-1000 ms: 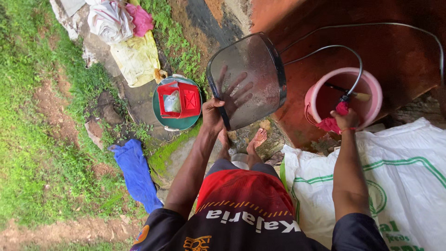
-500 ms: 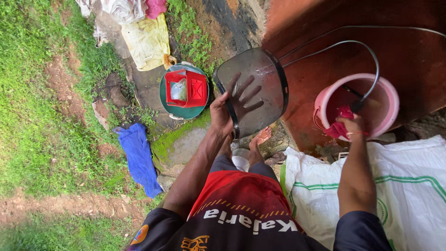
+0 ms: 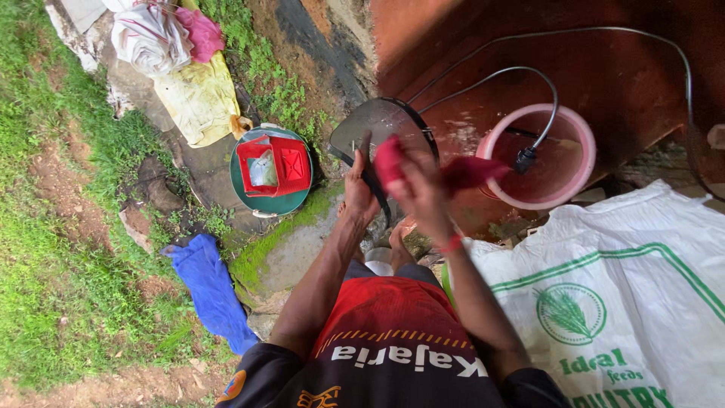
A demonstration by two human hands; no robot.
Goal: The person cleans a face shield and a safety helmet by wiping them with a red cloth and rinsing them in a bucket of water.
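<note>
Centre of frame: left hand [image 3: 361, 193] grips the dark rim of a smoky translucent curved plastic panel [image 3: 377, 132], fingers wrapped round its lower edge. Right hand [image 3: 419, 189], blurred, is closed on a wet pink-red cloth [image 3: 472, 170] lying against the panel. Panel looks light, stiff and likely slick when wet; the rim is the safe hold, not the face. Cloth is soft and limp. Pink round plastic bucket [image 3: 578, 177] sits at right, black hose [image 3: 529, 155] dipping in.
</note>
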